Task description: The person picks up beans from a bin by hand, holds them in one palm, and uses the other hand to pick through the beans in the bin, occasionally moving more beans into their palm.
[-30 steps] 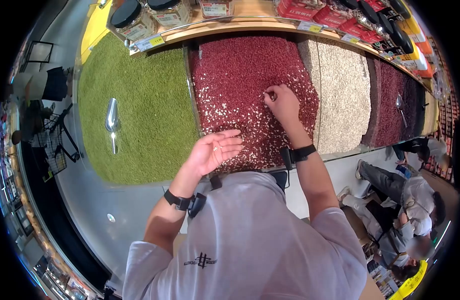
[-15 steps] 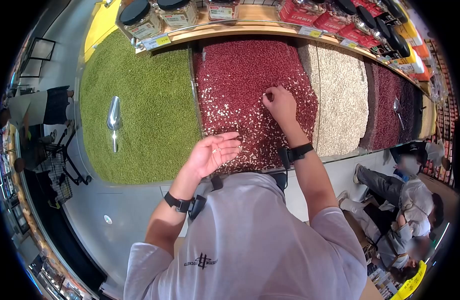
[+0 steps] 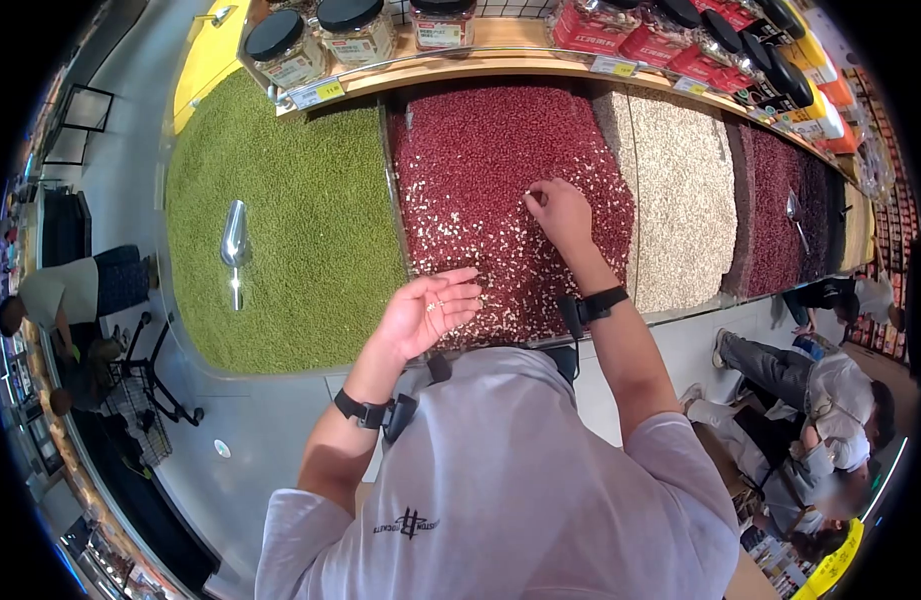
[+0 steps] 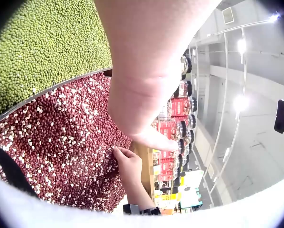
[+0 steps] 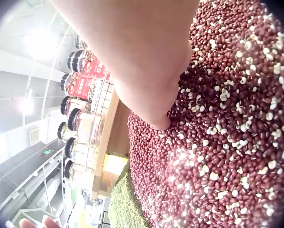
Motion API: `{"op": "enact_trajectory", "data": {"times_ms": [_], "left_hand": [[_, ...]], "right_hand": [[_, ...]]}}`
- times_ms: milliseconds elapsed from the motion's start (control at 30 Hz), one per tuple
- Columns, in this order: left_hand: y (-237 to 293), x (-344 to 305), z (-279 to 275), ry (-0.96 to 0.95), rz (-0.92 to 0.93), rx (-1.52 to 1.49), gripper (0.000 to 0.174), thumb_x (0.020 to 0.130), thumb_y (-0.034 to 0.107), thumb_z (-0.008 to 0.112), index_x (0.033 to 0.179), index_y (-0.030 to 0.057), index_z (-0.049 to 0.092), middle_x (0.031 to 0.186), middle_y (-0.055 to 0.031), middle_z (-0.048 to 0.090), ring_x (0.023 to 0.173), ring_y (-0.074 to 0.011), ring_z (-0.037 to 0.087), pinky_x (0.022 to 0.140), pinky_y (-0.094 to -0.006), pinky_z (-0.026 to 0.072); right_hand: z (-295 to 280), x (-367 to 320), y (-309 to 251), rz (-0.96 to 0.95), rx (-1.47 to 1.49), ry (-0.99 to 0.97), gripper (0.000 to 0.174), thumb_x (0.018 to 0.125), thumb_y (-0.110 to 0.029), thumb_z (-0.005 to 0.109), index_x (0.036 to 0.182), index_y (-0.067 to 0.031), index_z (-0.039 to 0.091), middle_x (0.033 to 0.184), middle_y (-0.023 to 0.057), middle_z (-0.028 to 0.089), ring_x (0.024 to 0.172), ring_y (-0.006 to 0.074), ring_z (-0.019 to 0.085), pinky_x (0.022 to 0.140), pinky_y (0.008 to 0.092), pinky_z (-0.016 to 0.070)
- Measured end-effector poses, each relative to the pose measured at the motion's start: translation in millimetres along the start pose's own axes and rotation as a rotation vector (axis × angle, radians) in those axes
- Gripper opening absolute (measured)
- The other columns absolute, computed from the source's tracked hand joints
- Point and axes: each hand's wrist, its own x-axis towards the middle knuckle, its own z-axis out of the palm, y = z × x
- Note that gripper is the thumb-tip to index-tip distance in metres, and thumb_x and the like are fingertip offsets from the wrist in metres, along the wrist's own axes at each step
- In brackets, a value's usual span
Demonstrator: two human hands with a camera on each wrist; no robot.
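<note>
Picking pale beans out of red beans (image 3: 480,140). The right hand (image 3: 560,212) rests on the middle of the red beans, thumb and fingertips pinching what looks like one pale bean (image 3: 529,195). The left hand (image 3: 427,308) hovers palm up over the near edge of the red beans, fingers relaxed and slightly cupped, with a few picked beans (image 3: 435,303) on the palm. More pale beans (image 3: 450,225) lie scattered left of the right hand. Step judged: mid-pick. The next move calls for a firm pinch, a carry to the level palm, and a release without a spill.
</note>
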Motion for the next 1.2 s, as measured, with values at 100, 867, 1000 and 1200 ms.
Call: {"op": "enact_trajectory", "data": {"times_ms": [100,867,1000,1200], "left_hand": [[-0.5,-0.2,-0.2,0.01,-0.001,0.012,0.044,0.094,0.013,0.041,0.132,-0.0071,0.047,0.108,-0.0198,0.068,0.093,-0.0285,0.069,0.084,-0.0367,0.0578],[-12.1,30.4,4.3,0.004,-0.075,-0.035,0.043,0.095,0.017,0.039,0.128,-0.0081,0.049,0.114,-0.0224,0.064,0.1,-0.0309,0.066,0.092,-0.0372,0.0543],[-22.4,43.1,-24.5,-0.439,-0.121,-0.268,0.047,0.099,0.026,0.036,0.128,-0.0091,0.048,0.119,-0.0243,0.062,0.106,-0.033,0.064,0.097,-0.0421,0.0511],[-7.5,8.9,4.8,0.019,-0.069,-0.014,0.044,0.101,0.024,0.038,0.128,-0.0091,0.048,0.107,-0.0179,0.066,0.104,-0.03,0.065,0.094,-0.0395,0.0531]], "right_hand": [[-3.4,0.2,-1.9,0.01,0.0,-0.039,0.022,0.08,-0.031,0.071,0.091,-0.0112,0.072,0.095,0.0143,0.068,0.091,0.0313,0.065,0.08,0.0391,0.053],[-86.8,-75.9,-100.4,-0.452,0.353,-0.249,0.013,0.077,-0.021,0.073,0.088,-0.014,0.072,0.08,0.0043,0.063,0.076,0.0247,0.06,0.069,0.0362,0.0489],[-90.9,-80.2,-110.6,-0.442,0.425,-0.234,0.012,0.078,-0.022,0.073,0.087,-0.0141,0.073,0.079,0.0043,0.063,0.077,0.024,0.06,0.071,0.0352,0.0485],[-52.4,-37.2,-44.2,-0.107,0.16,-0.035,0.015,0.082,-0.022,0.072,0.092,-0.0101,0.072,0.077,0.0084,0.061,0.072,0.0253,0.062,0.065,0.037,0.0498]]}}
